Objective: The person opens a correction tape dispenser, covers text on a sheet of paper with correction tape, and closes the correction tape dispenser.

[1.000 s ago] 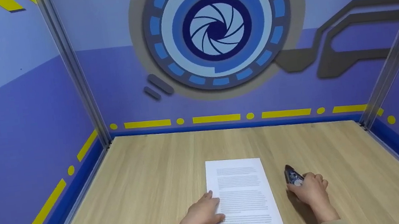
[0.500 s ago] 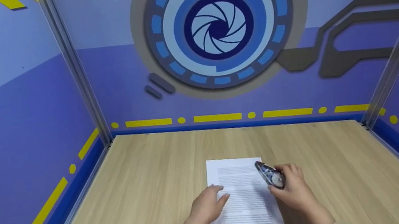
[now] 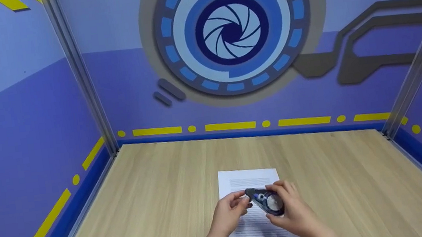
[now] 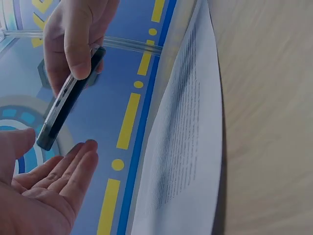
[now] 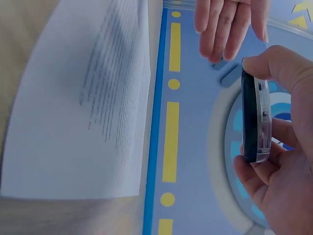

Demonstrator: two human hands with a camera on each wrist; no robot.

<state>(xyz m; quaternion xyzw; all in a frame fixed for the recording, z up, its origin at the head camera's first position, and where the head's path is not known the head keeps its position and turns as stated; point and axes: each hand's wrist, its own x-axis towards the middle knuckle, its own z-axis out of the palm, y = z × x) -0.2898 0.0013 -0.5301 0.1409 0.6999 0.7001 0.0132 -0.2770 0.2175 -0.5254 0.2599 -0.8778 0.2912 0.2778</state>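
A dark correction tape dispenser with a clear side (image 3: 269,201) is held above the paper by my right hand (image 3: 293,211). In the right wrist view, thumb and fingers grip the two edges of the dispenser (image 5: 256,117). My left hand (image 3: 229,215) is at the dispenser's narrow end. The left wrist view has the left hand (image 4: 49,186) with extended fingers and thumb spread around that narrow end, without a visible pinch. Beneath both hands lies a white printed sheet (image 3: 261,233), its middle partly covered by them.
The wooden table (image 3: 157,205) carries the sheet near its front. Blue and purple panels (image 3: 124,97) with yellow stripes enclose the back and sides. Metal posts (image 3: 80,70) stand at the rear corners.
My right hand has carried the correction tape dispenser leftward from beside the sheet to above it, turning its narrow end left. My left hand has lifted off the paper's left edge to meet it.
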